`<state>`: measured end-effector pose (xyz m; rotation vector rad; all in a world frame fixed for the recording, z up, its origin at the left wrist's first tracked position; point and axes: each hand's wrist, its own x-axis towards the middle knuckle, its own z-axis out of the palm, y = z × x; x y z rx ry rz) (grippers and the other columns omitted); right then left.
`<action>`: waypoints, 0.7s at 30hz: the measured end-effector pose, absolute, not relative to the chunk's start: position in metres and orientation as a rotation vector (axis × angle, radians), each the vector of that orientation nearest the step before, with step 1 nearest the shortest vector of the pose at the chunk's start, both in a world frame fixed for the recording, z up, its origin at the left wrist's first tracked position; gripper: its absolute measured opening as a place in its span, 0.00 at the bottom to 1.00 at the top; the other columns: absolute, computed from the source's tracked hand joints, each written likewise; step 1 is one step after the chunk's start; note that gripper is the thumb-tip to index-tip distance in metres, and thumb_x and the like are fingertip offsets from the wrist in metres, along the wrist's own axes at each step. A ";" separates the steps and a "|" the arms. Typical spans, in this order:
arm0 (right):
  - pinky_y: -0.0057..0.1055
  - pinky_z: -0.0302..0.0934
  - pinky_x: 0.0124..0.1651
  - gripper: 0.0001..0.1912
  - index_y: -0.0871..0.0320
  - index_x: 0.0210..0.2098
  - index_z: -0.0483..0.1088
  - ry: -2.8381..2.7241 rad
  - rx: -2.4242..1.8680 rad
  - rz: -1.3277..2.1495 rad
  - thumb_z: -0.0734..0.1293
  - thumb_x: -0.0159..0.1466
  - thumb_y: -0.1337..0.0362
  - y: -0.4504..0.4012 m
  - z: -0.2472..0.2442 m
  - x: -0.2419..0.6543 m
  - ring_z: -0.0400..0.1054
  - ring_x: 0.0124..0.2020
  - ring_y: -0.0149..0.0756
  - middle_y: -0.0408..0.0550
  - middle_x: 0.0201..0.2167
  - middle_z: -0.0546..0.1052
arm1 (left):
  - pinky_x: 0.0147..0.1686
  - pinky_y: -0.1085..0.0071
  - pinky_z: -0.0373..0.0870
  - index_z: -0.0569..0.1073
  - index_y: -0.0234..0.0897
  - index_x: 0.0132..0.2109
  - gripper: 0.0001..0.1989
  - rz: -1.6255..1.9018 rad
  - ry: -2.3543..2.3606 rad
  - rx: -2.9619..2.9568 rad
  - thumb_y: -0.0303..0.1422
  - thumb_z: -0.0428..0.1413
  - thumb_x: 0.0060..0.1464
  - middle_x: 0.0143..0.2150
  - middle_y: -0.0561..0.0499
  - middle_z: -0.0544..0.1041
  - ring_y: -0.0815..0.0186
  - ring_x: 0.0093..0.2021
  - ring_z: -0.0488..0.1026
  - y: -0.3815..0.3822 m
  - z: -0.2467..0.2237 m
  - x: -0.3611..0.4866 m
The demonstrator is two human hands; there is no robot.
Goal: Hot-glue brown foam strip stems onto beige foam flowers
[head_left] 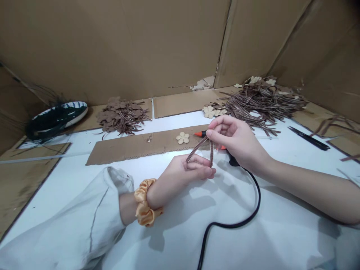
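Checked brown ribbon (200,149) bent into a narrow upside-down V, apex toward the far edge of the bench, both legs running toward the near edge. Long axis roughly front to back, slightly tilted.

Right hand (233,140) is on top and nearer the apex: narrow pinch there, thumb against fingertips (215,125). Left hand (182,170) sits below and nearer the leg ends, fingers curled in, ribbon ends at the fingers. Looks like a light hold; exact contact hidden.

Glue gun (222,147) sits mostly under the right hand. Orange nozzle (199,134) sticks out left, just beside the apex. Cannot tell if the right hand grips the gun or only lies over it. Black cord (225,225) runs off the near edge.

Cardboard strip (135,146) lies left of the hands, parallel to the far edge, with a cream flower (182,138) near the nozzle. Ribbon-strip pile (261,103) toward the far right corner, more cream flowers (209,111) beside it. Brown flower pile (122,115) at the far edge, left of centre. Black snips (309,138) near the right edge. Orange satin scrunchie (143,202) on the left wrist, white sleeve (70,221) behind it.
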<state>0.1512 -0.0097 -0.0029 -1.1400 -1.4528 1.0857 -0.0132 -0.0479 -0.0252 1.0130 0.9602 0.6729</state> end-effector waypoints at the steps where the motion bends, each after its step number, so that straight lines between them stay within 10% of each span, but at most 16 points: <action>1: 0.21 0.58 0.23 0.06 0.59 0.29 0.68 -1.445 -1.136 1.090 0.70 0.55 0.66 -0.010 -0.003 0.151 0.63 0.22 0.24 0.38 0.21 0.70 | 0.42 0.74 0.70 0.74 0.33 0.35 0.14 0.659 0.980 1.019 0.35 0.66 0.43 0.33 0.49 0.81 0.66 0.38 0.77 -0.049 -0.025 -0.013; 9: 0.23 0.62 0.25 0.08 0.61 0.32 0.74 -1.501 -1.175 1.122 0.70 0.56 0.62 -0.013 0.004 0.153 0.71 0.31 0.30 0.49 0.33 0.79 | 0.32 0.77 0.68 0.71 0.33 0.30 0.10 0.633 0.992 1.056 0.34 0.63 0.47 0.31 0.49 0.79 0.72 0.29 0.73 -0.051 -0.026 -0.012; 15: 0.22 0.62 0.27 0.08 0.60 0.35 0.70 -1.549 -1.109 1.062 0.71 0.56 0.66 -0.014 0.011 0.155 0.69 0.26 0.27 0.41 0.24 0.74 | 0.24 0.73 0.65 0.71 0.34 0.42 0.19 0.808 1.195 1.310 0.43 0.60 0.47 0.26 0.53 0.73 0.70 0.23 0.67 -0.051 -0.024 -0.017; 21: 0.24 0.64 0.30 0.11 0.58 0.37 0.65 -1.697 -0.973 1.098 0.70 0.57 0.67 -0.024 0.011 0.153 0.69 0.24 0.27 0.39 0.22 0.73 | 0.38 0.72 0.66 0.73 0.35 0.40 0.12 1.209 1.264 1.752 0.38 0.49 0.59 0.39 0.49 0.74 0.68 0.37 0.70 -0.053 -0.012 -0.021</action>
